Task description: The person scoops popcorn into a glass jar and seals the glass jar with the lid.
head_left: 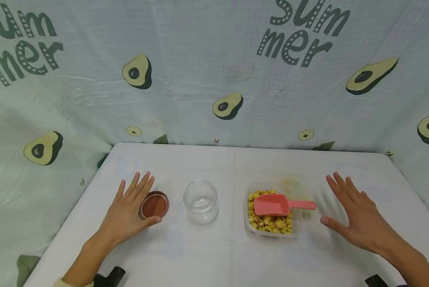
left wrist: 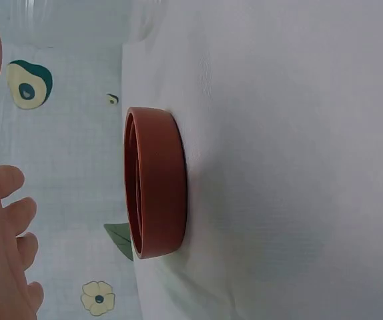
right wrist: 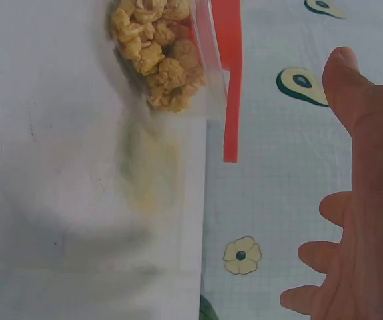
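Observation:
My left hand (head_left: 126,217) hovers with straight, spread fingers beside a reddish-brown round lid (head_left: 155,205), overlapping its edge in the head view. In the left wrist view the lid (left wrist: 158,183) lies with its hollow side up. An uncapped clear jar (head_left: 200,201) stands right of the lid. Farther right, a clear square container (head_left: 248,223) holds yellow caramel popcorn (head_left: 271,225). A pink-red scoop (head_left: 273,205) lies across the popcorn, its handle pointing right over the rim. My right hand (head_left: 361,219) is spread to the right of that handle, holding nothing.
Everything stands on a table with a white cover (head_left: 214,259). A pale curtain (head_left: 185,79) printed with avocados hangs behind the table's far edge and along its sides. Black wrist-camera mounts show near both wrists.

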Demonstrator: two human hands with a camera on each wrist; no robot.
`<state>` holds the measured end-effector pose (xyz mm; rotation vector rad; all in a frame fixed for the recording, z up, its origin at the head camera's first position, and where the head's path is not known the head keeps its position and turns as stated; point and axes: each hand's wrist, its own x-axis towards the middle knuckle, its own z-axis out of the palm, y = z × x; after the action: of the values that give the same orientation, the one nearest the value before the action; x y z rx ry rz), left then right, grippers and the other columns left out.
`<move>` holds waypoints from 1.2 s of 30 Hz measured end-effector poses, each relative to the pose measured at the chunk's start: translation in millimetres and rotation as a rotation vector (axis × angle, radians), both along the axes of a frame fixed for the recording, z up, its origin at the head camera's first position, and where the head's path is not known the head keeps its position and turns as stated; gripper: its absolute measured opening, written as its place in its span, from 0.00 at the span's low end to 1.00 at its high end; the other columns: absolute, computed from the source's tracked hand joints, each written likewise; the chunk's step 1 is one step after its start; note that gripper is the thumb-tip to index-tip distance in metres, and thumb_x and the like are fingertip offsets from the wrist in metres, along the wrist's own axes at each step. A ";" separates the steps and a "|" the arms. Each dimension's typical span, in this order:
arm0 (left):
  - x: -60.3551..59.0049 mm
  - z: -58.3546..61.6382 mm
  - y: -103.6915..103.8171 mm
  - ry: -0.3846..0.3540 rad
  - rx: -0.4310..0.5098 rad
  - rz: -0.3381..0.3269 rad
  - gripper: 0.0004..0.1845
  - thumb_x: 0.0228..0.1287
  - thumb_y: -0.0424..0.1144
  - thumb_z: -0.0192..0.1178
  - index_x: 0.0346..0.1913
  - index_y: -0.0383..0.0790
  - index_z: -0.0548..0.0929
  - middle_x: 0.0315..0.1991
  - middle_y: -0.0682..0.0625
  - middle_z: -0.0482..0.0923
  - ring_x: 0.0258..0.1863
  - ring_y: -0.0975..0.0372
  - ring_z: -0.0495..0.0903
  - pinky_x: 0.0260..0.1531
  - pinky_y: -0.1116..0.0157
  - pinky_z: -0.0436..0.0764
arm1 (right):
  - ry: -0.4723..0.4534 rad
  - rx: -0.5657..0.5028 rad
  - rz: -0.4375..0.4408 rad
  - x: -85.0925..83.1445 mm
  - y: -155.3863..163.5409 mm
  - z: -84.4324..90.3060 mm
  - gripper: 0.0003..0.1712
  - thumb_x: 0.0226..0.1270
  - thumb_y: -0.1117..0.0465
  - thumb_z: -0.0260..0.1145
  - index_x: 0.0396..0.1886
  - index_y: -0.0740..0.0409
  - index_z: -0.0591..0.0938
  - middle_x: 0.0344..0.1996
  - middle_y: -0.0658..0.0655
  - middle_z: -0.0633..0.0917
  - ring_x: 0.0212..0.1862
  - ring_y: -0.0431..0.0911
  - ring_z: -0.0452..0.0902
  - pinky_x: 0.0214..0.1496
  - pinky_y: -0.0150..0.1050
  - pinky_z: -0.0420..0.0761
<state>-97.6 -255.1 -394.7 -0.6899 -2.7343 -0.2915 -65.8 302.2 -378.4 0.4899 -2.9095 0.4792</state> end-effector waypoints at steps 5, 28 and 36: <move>9.8 -4.0 3.2 -0.023 0.090 0.006 0.57 0.50 0.71 0.59 0.75 0.40 0.53 0.74 0.44 0.50 0.74 0.50 0.44 0.71 0.49 0.37 | -0.012 -0.018 -0.010 1.0 -2.1 -4.2 0.60 0.56 0.44 0.70 0.78 0.47 0.43 0.76 0.57 0.42 0.75 0.57 0.32 0.69 0.67 0.29; 77.5 2.4 92.2 0.193 0.902 -0.401 0.34 0.69 0.47 0.55 0.60 0.16 0.66 0.60 0.30 0.70 0.62 0.51 0.69 0.63 0.67 0.67 | -0.078 -0.417 -0.015 12.7 -13.9 -11.2 0.44 0.69 0.55 0.61 0.77 0.40 0.48 0.75 0.47 0.50 0.72 0.58 0.52 0.69 0.64 0.53; 74.0 -6.6 125.5 0.069 0.866 -0.656 0.35 0.69 0.45 0.56 0.60 0.13 0.63 0.63 0.30 0.65 0.65 0.46 0.66 0.67 0.64 0.63 | -0.134 -0.527 -0.044 -1.1 -30.4 -20.8 0.36 0.75 0.62 0.52 0.77 0.40 0.51 0.70 0.58 0.63 0.67 0.36 0.61 0.59 0.20 0.66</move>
<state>-23.6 -129.6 -401.3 -1.2205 -1.9084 -1.4295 -66.9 271.8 -399.2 0.3219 -2.7374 1.2612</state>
